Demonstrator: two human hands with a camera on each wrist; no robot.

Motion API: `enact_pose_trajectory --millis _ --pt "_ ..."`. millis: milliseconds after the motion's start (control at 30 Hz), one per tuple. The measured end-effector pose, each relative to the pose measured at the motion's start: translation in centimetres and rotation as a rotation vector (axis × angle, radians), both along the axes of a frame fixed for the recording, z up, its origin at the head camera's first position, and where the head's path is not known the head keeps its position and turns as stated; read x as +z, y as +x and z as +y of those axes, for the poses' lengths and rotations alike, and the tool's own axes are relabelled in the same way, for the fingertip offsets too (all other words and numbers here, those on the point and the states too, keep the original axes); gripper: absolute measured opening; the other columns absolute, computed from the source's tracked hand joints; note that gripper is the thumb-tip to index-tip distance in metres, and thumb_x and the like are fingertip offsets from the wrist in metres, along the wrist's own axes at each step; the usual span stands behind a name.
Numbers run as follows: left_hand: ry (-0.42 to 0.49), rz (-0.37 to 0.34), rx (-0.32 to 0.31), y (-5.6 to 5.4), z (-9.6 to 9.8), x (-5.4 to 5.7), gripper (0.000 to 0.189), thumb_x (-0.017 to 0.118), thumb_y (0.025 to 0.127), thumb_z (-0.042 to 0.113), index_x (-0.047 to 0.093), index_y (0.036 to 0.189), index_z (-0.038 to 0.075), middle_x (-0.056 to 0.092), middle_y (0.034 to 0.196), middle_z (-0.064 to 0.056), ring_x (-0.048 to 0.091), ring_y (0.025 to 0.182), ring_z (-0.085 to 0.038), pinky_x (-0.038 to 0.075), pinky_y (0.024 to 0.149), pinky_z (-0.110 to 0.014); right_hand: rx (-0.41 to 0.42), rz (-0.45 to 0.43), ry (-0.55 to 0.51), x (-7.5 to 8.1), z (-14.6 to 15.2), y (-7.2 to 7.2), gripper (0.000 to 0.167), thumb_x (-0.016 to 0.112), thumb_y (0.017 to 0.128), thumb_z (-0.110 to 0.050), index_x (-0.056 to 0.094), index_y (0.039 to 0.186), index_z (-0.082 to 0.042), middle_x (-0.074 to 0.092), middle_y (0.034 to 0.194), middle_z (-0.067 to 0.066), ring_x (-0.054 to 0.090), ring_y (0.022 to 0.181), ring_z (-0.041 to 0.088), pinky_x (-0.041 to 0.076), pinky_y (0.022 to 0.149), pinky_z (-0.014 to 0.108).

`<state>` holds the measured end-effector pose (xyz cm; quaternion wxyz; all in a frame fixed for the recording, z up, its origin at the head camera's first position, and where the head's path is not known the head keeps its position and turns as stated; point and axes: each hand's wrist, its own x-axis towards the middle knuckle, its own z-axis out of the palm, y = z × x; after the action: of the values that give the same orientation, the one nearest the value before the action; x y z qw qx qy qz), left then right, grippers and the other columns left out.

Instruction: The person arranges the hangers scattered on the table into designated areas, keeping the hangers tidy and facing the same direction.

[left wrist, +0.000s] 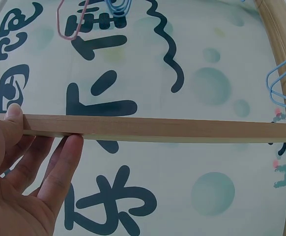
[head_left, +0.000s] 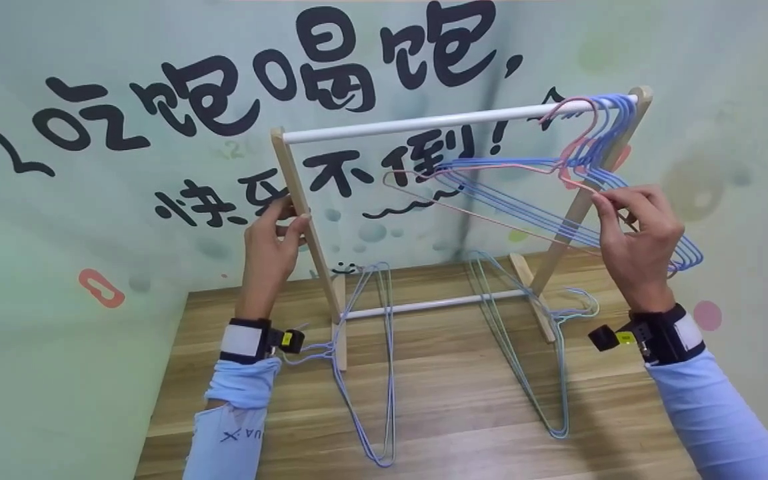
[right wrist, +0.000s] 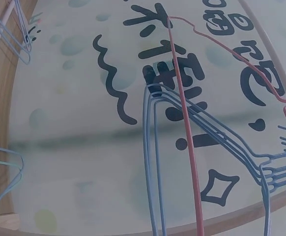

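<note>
Head view: the right hand (head_left: 644, 233) pinches the pink hanger (head_left: 565, 157), hung near the top rod's (head_left: 424, 124) right end beside the blue hangers (head_left: 614, 123); the left hand (head_left: 274, 247) pinches the left post (head_left: 321, 257). The person seems to be placing that hanger; next probably calls for steadying, then releasing it.

Left wrist view: thumb and fingers meet opposite faces, clearer than from above.

Right wrist view: the pink wire stands apart from the blue bundle; the right hand is mostly cut off.

Head view high, forward-down; wrist views closer, sharing lettered wall (left wrist: 182, 156).
</note>
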<state>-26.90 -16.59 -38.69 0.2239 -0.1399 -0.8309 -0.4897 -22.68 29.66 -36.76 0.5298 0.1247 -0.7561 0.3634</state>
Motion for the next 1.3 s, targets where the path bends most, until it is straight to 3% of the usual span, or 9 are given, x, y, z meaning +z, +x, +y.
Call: enact_pose_trajectory --millis 167,367,633,967,1167,1300 --pt "-0.007 -0.012 0.003 0.1 0.1 0.1 0.044 0.062 0.102 0.025 0.057 0.138 0.001 0.065 0.117 -0.014 0.069 0.093 -0.022 0.059 0.079 -0.023 -0.001 -0.006 -0.015 0.2 0.4 0.0 0.010 0.077 0.086 0.008 0.075 0.095 0.011 0.060 0.085 0.026 0.048 0.079 0.013 0.036 0.066 0.022" --pt "0.000 0.009 -0.003 0.1 0.0 0.1 0.042 0.063 0.103 0.022 0.057 0.138 -0.001 0.066 0.117 -0.016 0.070 0.093 -0.025 0.060 0.079 -0.027 -0.013 -0.002 -0.031 1.3 0.1 0.4 0.008 0.076 0.088 0.007 0.074 0.094 0.012 0.060 0.084 0.027 0.045 0.081 0.003 0.036 0.066 0.021" --pt "-0.002 -0.001 -0.004 0.1 0.1 0.1 0.041 0.062 0.103 0.021 0.057 0.138 0.001 0.065 0.118 -0.014 0.069 0.094 -0.022 0.060 0.080 -0.026 -0.032 -0.019 -0.044 2.0 0.3 0.4 0.008 0.073 0.091 0.006 0.074 0.095 0.013 0.058 0.084 0.026 0.046 0.079 0.012 0.036 0.067 0.020" --pt "0.001 -0.009 -0.003 0.1 0.0 0.0 0.043 0.062 0.103 0.024 0.057 0.139 0.001 0.065 0.117 -0.013 0.068 0.095 -0.022 0.059 0.080 -0.026 -0.042 -0.043 -0.048 1.5 0.8 -0.1 0.009 0.073 0.092 0.004 0.075 0.096 0.011 0.058 0.084 0.017 0.047 0.079 0.012 0.036 0.066 0.021" --pt "-0.001 -0.006 -0.004 0.1 0.0 0.1 0.043 0.063 0.102 0.025 0.057 0.138 0.001 0.066 0.116 -0.014 0.069 0.093 -0.022 0.060 0.079 -0.026 -0.039 -0.070 -0.050 1.5 0.4 -0.1 0.011 0.073 0.092 0.002 0.074 0.098 0.012 0.056 0.084 0.019 0.047 0.080 0.007 0.037 0.065 0.021" --pt "-0.011 -0.001 -0.002 0.1 0.0 0.0 0.044 0.062 0.103 0.025 0.057 0.139 0.001 0.065 0.117 -0.015 0.069 0.094 -0.024 0.060 0.080 -0.027 -0.037 -0.075 -0.041 0.6 0.9 -0.8 0.011 0.074 0.091 0.002 0.075 0.097 0.011 0.056 0.085 0.021 0.046 0.079 0.007 0.036 0.064 0.021"
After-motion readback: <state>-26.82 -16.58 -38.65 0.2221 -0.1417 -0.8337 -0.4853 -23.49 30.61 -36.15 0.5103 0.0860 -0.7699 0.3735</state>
